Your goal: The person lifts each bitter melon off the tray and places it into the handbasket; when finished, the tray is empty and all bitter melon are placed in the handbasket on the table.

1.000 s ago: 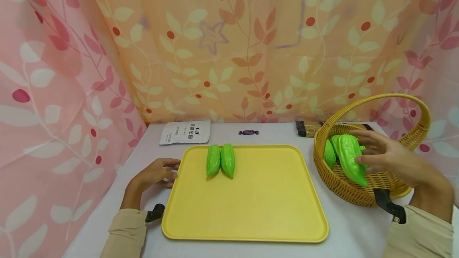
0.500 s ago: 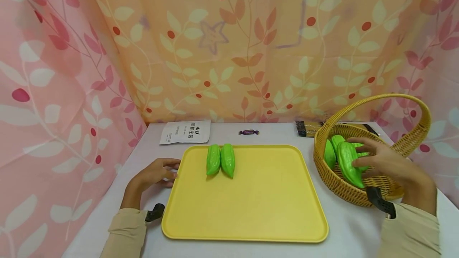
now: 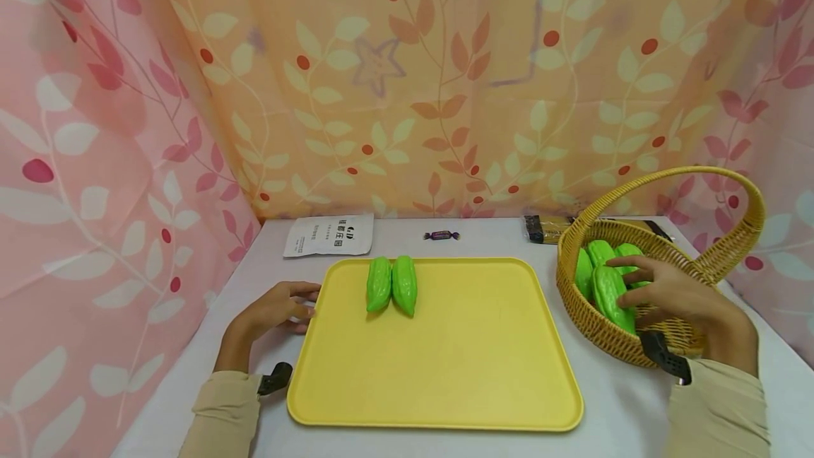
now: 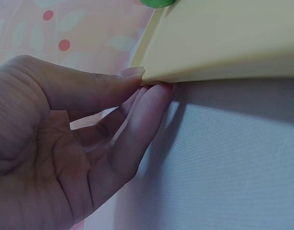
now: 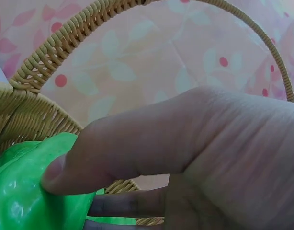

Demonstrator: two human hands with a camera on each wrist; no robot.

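Note:
My right hand reaches into the wicker basket and grips a shiny green bitter melon. In the right wrist view the thumb presses on the melon's near side, and the other fingers are partly hidden behind it. Other green melons lie in the basket around it. My left hand is at the left edge of a yellow tray. The left wrist view has its thumb over the tray's rim and a finger underneath, pinching it. Two bitter melons lie side by side at the tray's upper left.
Behind the tray lie a white printed pouch and a purple wrapped candy. A gold and black packet sits partly behind the basket. The basket's tall handle arches over it. Patterned curtains enclose the table's back and sides.
My right hand has moved left and a little lower within the basket, and the gripped melon has shifted slightly left and down with it. The left hand and tray have stayed in place.

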